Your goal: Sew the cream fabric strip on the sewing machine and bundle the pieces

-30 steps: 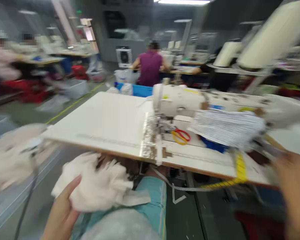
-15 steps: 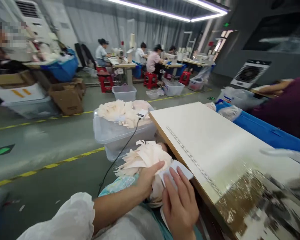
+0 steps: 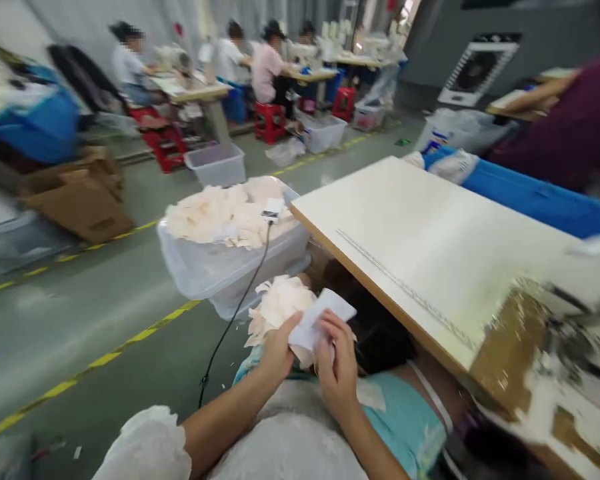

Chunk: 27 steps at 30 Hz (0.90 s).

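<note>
Over my lap, both hands are at a white paper-like sheet (image 3: 316,321). My left hand (image 3: 279,350) is closed at its left edge, thumb up and the other fingers hidden. My right hand (image 3: 339,363) has its fingers bent over the sheet's right side, slightly blurred. A bunch of cream fabric pieces (image 3: 279,300) fans out just behind the sheet and my left hand. I cannot tell whether the left fingers also touch these pieces. Teal patterned cloth (image 3: 405,407) covers my legs.
A clear plastic bin (image 3: 190,260) heaped with cream pieces stands ahead, with a small white device (image 3: 273,210) and black cable (image 3: 235,317) on top. The white table (image 3: 395,233) at right carries a blurred machine (image 3: 580,347). A blue bin (image 3: 535,200) and co-workers are beyond.
My view has turned down and to the right. My right hand has moved up the sheet, which now lies flatter between both hands, in front of the cream bunch.
</note>
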Tool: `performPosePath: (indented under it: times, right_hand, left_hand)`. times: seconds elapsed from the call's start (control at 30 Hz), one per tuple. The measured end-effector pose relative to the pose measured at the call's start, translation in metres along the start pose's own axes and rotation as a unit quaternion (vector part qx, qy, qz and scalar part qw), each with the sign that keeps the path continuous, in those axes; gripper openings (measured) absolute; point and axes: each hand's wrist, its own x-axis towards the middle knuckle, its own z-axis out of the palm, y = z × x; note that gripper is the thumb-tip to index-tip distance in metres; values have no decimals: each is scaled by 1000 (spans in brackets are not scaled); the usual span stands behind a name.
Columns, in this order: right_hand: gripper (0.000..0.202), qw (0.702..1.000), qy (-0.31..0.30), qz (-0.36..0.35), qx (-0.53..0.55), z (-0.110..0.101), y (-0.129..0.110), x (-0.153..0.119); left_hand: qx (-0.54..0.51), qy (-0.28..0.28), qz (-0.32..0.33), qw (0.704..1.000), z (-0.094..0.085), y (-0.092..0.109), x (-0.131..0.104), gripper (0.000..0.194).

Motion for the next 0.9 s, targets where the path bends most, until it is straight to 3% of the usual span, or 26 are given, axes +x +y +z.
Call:
performPosePath:
  times: [0.07,0.2,0.3,0.47,0.53,0.67,0.77,0.9]
  right_hand:
    - [40,998,-13,38,-50,14,5,-7]
    - [59,986,-101,109,-73,32,13,-17]
    - [62,978,-140,143,-55,30,10,-19]
    - [54,974,-139,166,-66,17,5,-20]
    - [53,978,-113,141,-105,13,3,-16]
    - [47,982,-48,18,-184,7,-7,13]
    - [29,972,-83,-52,-213,9,-14,47]
    - [24,945,-150,-144,-253,24,-12,87]
  left_hand:
    - [21,17,-14,1000,-9,8,5,24]
    - [66,-4,-21,998,-26,20,12,30]
    - [96,-30,-26,995,-36,22,14,39]
    - [88,-84,-24,992,-40,17,14,51]
    - [79,-103,-32,991,-39,16,16,50]
    - [61,-121,-22,991,-39,15,19,49]
    - [48,-115,-1,992,-40,14,18,49]
    - [30,-104,-1,994,-38,17,22,49]
